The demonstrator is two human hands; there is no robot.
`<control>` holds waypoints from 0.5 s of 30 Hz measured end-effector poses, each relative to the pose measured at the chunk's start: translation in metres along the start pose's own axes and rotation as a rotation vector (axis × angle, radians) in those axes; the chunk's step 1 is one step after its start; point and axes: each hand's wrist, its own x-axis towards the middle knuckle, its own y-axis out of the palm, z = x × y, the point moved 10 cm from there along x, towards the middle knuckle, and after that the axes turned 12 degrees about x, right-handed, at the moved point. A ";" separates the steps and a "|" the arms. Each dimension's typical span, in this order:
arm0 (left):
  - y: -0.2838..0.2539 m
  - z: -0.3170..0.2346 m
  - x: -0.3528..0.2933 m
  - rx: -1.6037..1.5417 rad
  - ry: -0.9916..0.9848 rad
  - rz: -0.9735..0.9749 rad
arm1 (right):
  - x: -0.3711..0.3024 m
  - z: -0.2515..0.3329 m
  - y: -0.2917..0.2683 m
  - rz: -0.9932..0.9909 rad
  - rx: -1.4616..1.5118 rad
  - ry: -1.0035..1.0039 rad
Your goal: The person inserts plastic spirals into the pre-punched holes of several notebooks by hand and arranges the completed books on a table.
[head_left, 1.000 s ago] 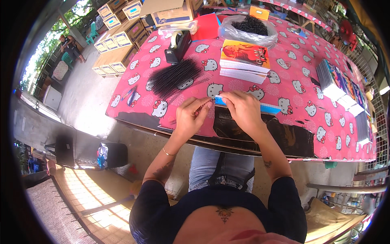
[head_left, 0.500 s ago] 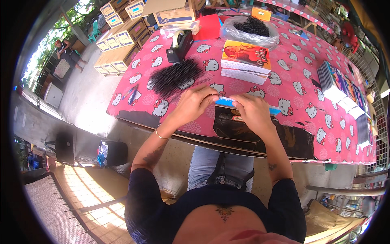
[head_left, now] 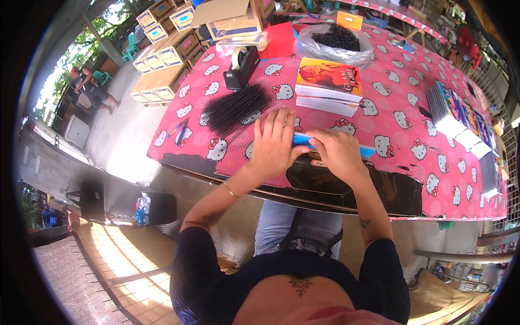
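Note:
A blue-covered notebook (head_left: 366, 151) lies near the table's front edge, mostly hidden under my hands. My right hand (head_left: 338, 154) is closed over its middle, thumb pressed to the edge. Over its left end rests my left hand (head_left: 274, 142), its fingers stretched forward and nearly side by side. Left of that hand is a loose pile of black spiral binding coils (head_left: 235, 111). Beyond my hands stands a stack of notebooks (head_left: 329, 81) with an orange and yellow cover on top. Whether a coil is in the held notebook's edge is hidden.
A black tape dispenser (head_left: 242, 66) stands behind the coils. Farther back are a clear plastic bag (head_left: 309, 46) of black coils and an open carton (head_left: 233, 24). More notebook stacks (head_left: 460, 122) line the right side. The pink patterned table cover (head_left: 401, 173) is torn in front, over a dark surface.
My left hand has gone from a bent-finger pinch at the notebook's left end to lying with fingers stretched out. My right hand stays on the notebook.

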 end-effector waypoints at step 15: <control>0.024 -0.019 0.000 0.304 0.000 0.051 | -0.025 -0.020 -0.017 0.101 -0.109 0.087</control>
